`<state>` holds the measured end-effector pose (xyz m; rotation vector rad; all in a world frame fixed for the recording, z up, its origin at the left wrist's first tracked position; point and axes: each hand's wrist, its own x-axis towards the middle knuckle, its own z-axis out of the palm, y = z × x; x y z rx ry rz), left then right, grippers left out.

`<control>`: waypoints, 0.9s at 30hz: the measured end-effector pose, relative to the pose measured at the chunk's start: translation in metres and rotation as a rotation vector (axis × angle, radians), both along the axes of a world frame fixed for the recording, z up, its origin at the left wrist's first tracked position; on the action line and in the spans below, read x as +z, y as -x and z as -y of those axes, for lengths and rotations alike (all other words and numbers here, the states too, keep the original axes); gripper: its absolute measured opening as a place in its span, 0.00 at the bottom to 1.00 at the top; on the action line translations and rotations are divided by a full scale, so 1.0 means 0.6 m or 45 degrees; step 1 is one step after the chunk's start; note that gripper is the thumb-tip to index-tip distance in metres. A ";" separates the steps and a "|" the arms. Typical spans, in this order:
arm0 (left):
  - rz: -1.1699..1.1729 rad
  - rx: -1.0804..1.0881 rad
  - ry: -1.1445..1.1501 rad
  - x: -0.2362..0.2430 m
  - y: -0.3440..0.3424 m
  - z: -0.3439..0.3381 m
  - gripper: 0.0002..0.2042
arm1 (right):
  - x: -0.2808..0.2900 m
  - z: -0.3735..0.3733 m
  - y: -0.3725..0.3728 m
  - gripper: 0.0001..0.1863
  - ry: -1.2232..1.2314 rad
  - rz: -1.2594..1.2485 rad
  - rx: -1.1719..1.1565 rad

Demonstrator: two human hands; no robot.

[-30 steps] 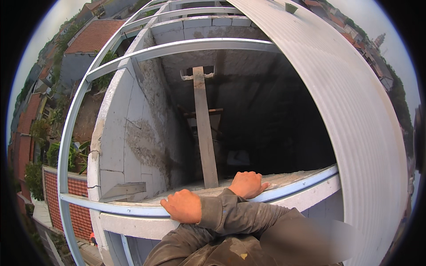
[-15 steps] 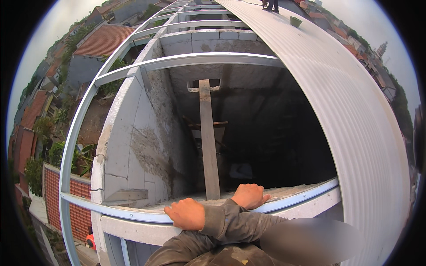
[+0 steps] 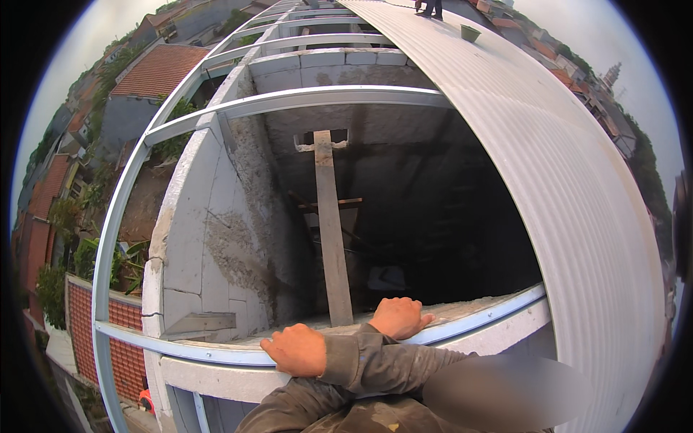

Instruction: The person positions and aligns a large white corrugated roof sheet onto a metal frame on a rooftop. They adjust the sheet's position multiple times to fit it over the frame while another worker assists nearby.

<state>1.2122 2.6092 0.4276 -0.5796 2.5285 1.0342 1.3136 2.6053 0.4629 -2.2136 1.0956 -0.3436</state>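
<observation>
My forearms are crossed, the right sleeve lying over the left. My right hand [image 3: 294, 350] is curled over a curved, pale metal rail [image 3: 209, 354] along the near wall, fingers closed around it. Farther right, my left hand [image 3: 399, 317] bends over the rough wall top [image 3: 473, 308] just beyond that rail, its thumb pointing right toward the metal. The undersides of both hands and most fingertips are hidden. Beyond the wall top, a long plank [image 3: 332, 234] spans a dark, deep opening, reaching a notch [image 3: 339, 137] in the far wall.
Corrugated white roof sheets [image 3: 563, 187] cover the right side. Metal crossbeams [image 3: 325, 99] run over the opening; a block wall [image 3: 189, 238] drops on the left. A bucket [image 3: 470, 33] and another person's legs [image 3: 433, 9] are far up the roof. Tiled houses [image 3: 162, 71] lie below.
My view has turned slightly, so the scene sits a little farther left. Both hands keep the same places on the rail and wall top.
</observation>
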 end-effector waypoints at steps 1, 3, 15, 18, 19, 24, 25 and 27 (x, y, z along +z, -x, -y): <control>-0.001 -0.005 0.001 0.001 0.001 0.000 0.32 | 0.001 0.001 0.002 0.09 -0.004 -0.004 0.006; -0.002 0.001 0.001 -0.002 -0.001 0.000 0.32 | 0.003 0.002 0.001 0.09 -0.006 -0.012 0.021; -0.004 -0.010 -0.008 -0.007 -0.002 0.000 0.32 | 0.003 0.003 -0.001 0.08 -0.008 -0.038 0.021; -0.005 -0.005 -0.008 -0.008 -0.003 0.000 0.32 | 0.004 0.003 -0.001 0.08 0.014 -0.027 0.024; 0.003 -0.003 -0.012 -0.006 -0.003 0.001 0.32 | 0.000 0.003 -0.002 0.08 0.043 -0.019 0.026; -0.010 -0.014 0.000 -0.007 0.000 0.000 0.32 | 0.004 0.015 0.000 0.08 0.190 0.043 0.038; -0.011 -0.014 -0.007 -0.007 0.000 0.000 0.32 | 0.012 0.016 -0.001 0.08 0.202 0.056 0.018; 0.002 -0.011 -0.022 -0.005 -0.003 0.003 0.32 | 0.018 0.020 -0.006 0.08 0.248 0.071 -0.018</control>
